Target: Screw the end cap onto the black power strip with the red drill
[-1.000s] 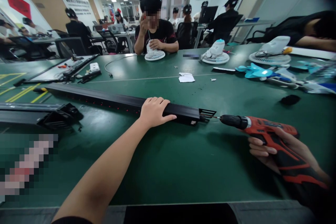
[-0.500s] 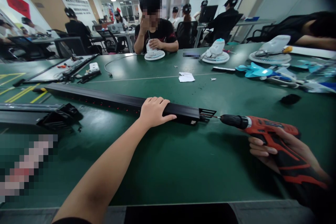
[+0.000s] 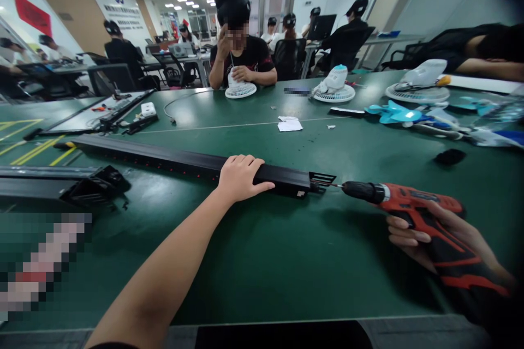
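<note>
My left hand (image 3: pixel 240 177) is laid over a long black metal bar (image 3: pixel 184 159), its fingers curled over the far side and its thumb along the near side. The bar lies slantwise on the green table, with small red marks along its near side. In my right hand (image 3: pixel 413 237) is a red and black cordless drill (image 3: pixel 423 199), my fingers wrapped round its grip. The thin bit (image 3: pixel 336 185) points left into the slotted bracket (image 3: pixel 322 180) at the bar's right end. Where the bit's tip ends is too small to make out.
Another black housing (image 3: pixel 49 188) lies at the left. Across the green table (image 3: pixel 262 262) a person (image 3: pixel 249 60) handles a white fan part (image 3: pixel 240 90). Farther right are more fan parts (image 3: pixel 334 87), blue blades (image 3: pixel 395 113) and white paper scraps (image 3: pixel 290 124).
The camera view has tilted up slightly, so the background sits lower. Both hands, the drill and the bar hold nearly the same positions.
</note>
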Demonstrator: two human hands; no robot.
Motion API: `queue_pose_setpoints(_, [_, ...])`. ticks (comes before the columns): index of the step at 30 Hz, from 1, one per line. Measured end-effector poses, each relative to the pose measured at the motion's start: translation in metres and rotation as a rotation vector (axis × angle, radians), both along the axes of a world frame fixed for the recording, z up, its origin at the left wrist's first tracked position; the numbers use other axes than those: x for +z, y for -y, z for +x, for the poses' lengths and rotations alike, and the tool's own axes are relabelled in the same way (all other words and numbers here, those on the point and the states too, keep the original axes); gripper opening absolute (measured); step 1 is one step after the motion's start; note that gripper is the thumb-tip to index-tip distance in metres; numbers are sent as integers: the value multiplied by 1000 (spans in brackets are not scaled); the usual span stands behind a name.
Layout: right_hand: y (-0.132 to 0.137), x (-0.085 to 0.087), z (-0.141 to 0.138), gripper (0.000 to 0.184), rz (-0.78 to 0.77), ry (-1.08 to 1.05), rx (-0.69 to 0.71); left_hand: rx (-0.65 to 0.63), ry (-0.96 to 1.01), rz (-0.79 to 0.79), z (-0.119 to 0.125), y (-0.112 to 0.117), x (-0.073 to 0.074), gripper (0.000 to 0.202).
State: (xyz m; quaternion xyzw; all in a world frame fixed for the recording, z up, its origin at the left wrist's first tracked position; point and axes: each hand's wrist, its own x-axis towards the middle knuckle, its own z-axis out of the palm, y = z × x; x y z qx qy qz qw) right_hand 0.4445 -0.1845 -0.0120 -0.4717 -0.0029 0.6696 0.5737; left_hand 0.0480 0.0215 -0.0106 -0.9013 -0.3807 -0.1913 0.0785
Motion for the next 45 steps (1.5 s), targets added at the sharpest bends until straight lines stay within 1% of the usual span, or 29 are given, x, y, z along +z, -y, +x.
queue_pose_setpoints(10, [-1, -2, -1, 40, 44, 10, 12, 1, -4, 3, 0, 0, 0, 69])
queue_pose_setpoints(14, [-1, 1, -3, 42, 20, 0, -1, 5, -5, -3, 0, 1, 0, 70])
queue_pose_setpoints(19, [-2, 4, -7, 39, 1, 18, -24, 4, -6, -8, 0, 2, 1, 69])
queue_pose_setpoints(25, [-3, 5, -9, 38, -14, -13, -47, 5, 1, -4, 0, 2, 2, 68])
queue_pose_setpoints(29, [-2, 4, -7, 37, -10, -25, -35, 1, 5, -1, 0, 2, 1, 69])
queue_pose_setpoints(34, [0, -3, -1, 34, 40, -10, 5, -3, 11, 8, -1, 1, 0, 69])
queue_pose_setpoints(39, [1, -10, 7, 37, 143, 8, 55, -10, 14, 7, -1, 0, -1, 70])
queue_pose_setpoints(43, [1, -11, 8, 25, 125, -11, 62, -15, 28, 11, -1, 0, -2, 70])
queue_pose_setpoints(45, [1, -10, 6, 23, 133, -16, 51, -15, 29, 12, -2, 0, -2, 69])
